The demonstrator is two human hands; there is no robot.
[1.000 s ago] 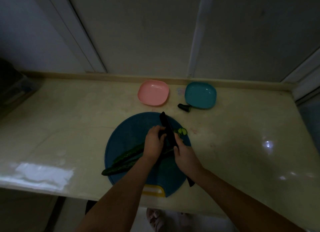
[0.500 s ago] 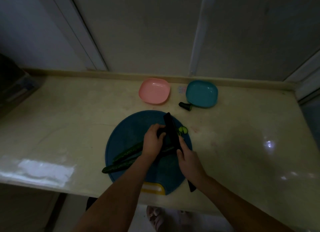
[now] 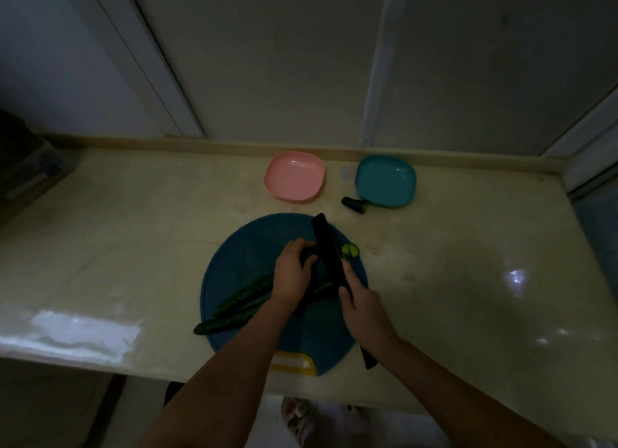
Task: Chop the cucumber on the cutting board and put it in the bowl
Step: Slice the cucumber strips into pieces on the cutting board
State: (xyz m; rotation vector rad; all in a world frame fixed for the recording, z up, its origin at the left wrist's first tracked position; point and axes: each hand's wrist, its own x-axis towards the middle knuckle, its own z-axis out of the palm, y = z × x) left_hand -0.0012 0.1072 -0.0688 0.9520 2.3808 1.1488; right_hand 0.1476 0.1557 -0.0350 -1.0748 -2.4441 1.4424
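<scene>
cutting board point(image 3: 254, 253): round and blue, with a yellow tab at its near edge, lying on the pale counter point(image 3: 133, 230).
cucumber point(image 3: 234, 320): two long dark strips side by side on the board, slanting; the lower one's left end juts past the board's rim.
left hand point(image 3: 292, 277): fingers curled down over the right part of the strips, holding them to the board.
right hand point(image 3: 363, 310): wrapped round the handle of the knife point(image 3: 327, 250). The black blade stands just right of the left hand's fingers, tip pointing away.
slices point(image 3: 350, 251): a few cut rounds at the board's far right edge, just beside the blade.
bowls: pink bowl point(image 3: 295, 176) and teal bowl point(image 3: 385, 181) sit side by side beyond the board, near the wall.
end piece point(image 3: 354, 205): a dark stub on the counter, at the teal bowl's near left corner.
</scene>
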